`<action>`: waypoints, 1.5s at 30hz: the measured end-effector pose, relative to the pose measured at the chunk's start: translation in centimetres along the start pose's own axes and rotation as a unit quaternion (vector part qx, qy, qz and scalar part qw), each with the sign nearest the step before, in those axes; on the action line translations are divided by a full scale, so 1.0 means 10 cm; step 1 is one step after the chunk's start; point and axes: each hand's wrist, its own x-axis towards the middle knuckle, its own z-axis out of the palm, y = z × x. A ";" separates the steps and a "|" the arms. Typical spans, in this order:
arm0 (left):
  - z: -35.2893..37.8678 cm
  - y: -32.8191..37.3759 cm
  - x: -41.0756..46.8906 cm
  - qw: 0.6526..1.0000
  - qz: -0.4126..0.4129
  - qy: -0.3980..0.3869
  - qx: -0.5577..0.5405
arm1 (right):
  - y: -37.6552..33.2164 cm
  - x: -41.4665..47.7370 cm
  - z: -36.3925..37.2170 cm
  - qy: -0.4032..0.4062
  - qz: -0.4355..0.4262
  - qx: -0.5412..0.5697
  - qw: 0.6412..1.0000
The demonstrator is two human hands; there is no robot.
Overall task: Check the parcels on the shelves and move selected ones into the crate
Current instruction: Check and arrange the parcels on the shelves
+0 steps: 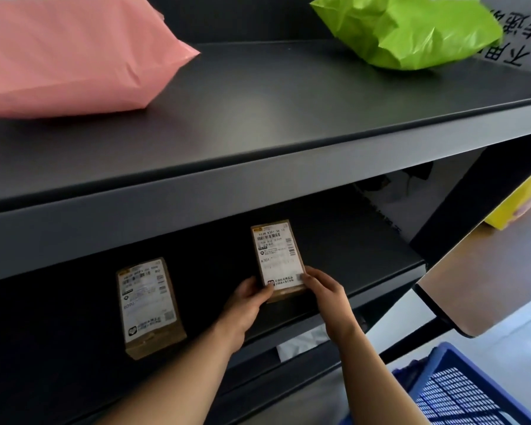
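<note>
A small brown cardboard parcel [277, 251] with a white shipping label lies on the lower dark shelf [380, 256]. My left hand [249, 297] pinches its near left corner and my right hand [324, 288] grips its near right corner. A second, similar labelled parcel [149, 305] lies on the same shelf to the left, untouched. The blue plastic crate [460, 391] stands on the floor at the bottom right, only partly in view.
On the upper shelf [273, 118] lie a pink plastic mailer bag [65, 53] at left and a green plastic bag [411, 29] at right. A brown table [485, 283] with a yellow box [518, 204] stands right of the shelving. A white packet [301, 343] shows below.
</note>
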 end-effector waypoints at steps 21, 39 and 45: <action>-0.10 -0.12 0.03 0.999 0.019 -0.015 0.022 | 0.08 0.01 -0.15 -0.008 0.003 0.012 1.000; -0.06 0.13 -0.31 0.992 -0.033 0.055 0.109 | -0.11 -0.14 0.07 0.045 0.006 -0.099 0.994; -0.35 0.20 -0.70 0.996 -0.019 0.068 0.050 | -0.24 -0.53 0.30 0.100 -0.058 -0.150 0.982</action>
